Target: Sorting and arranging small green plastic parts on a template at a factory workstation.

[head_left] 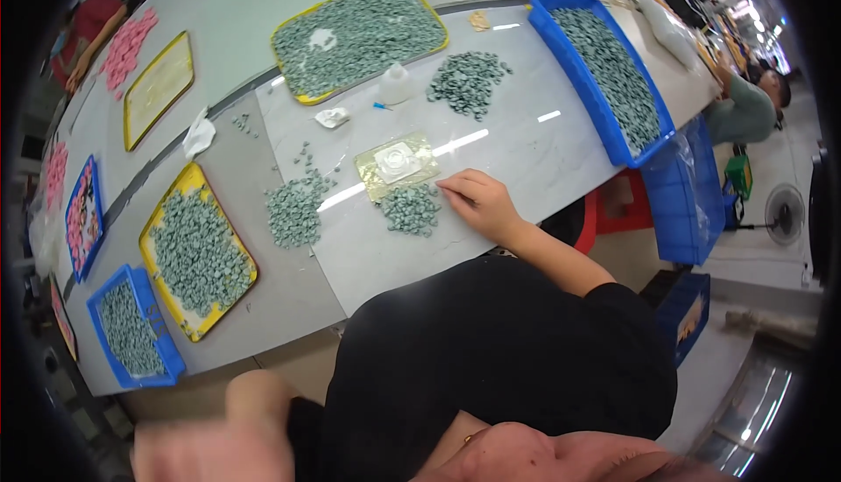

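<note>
My right hand rests on the table at the right edge of a small heap of green-grey pieces. Its thumb and fingers are pressed together; whatever they may hold is too small to make out. Just beyond that heap lies a yellowish translucent sheet, bearing a white square piece with a round middle. My left hand is raised off the table at the lower left, smeared by motion, so its fingers cannot be read. Another loose heap of green-grey pieces lies left of the sheet.
Yellow-rimmed trays of green-grey pieces stand at the back and left. Blue bins stand at right and lower left. A white bottle, crumpled tissue and a darker heap lie beyond the sheet. Other people sit nearby.
</note>
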`<action>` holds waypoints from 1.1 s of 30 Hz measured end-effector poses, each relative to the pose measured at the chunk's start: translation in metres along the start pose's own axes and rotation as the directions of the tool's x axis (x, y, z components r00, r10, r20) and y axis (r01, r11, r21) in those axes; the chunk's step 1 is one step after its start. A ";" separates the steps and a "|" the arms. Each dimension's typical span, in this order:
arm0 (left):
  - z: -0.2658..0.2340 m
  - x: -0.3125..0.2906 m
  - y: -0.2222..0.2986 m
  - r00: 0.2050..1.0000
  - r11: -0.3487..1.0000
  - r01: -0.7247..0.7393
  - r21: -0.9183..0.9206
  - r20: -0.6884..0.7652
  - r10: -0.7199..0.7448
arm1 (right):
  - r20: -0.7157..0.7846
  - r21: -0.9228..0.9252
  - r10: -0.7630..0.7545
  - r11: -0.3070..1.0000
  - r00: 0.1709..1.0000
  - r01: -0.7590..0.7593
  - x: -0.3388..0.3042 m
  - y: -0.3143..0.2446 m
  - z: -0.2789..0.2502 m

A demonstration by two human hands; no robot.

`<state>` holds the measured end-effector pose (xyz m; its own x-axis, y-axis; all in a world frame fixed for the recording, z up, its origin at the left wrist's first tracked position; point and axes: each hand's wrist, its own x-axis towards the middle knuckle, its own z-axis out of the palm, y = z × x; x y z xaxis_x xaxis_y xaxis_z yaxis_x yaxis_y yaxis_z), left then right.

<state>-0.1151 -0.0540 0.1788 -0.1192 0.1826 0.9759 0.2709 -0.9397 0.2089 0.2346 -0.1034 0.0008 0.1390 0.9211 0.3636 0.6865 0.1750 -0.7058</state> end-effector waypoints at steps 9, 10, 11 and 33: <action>0.114 -0.176 -0.050 0.386 0.754 0.595 0.277 0.725 -0.571 | 0.067 -0.014 -0.044 0.999 0.997 0.045 0.022 -0.006 0.007; 0.115 -0.178 -0.051 0.415 0.841 0.483 0.244 0.782 -0.465 | 0.059 -0.034 -0.065 0.997 0.996 0.067 0.024 -0.008 0.008; 0.118 -0.178 -0.052 0.429 0.911 0.364 0.194 0.833 -0.349 | 0.058 -0.042 -0.074 0.996 0.996 0.077 0.026 -0.009 0.006; 0.052 -0.118 -0.128 0.338 0.829 0.076 0.554 0.768 -0.544 | -0.025 0.388 0.257 0.893 0.966 -0.227 0.039 -0.012 -0.003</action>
<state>-0.0864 0.0595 0.0405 0.5457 0.7953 0.2639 0.7450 -0.6047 0.2817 0.2333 -0.0709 0.0251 0.3280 0.9263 0.1853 0.3044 0.0821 -0.9490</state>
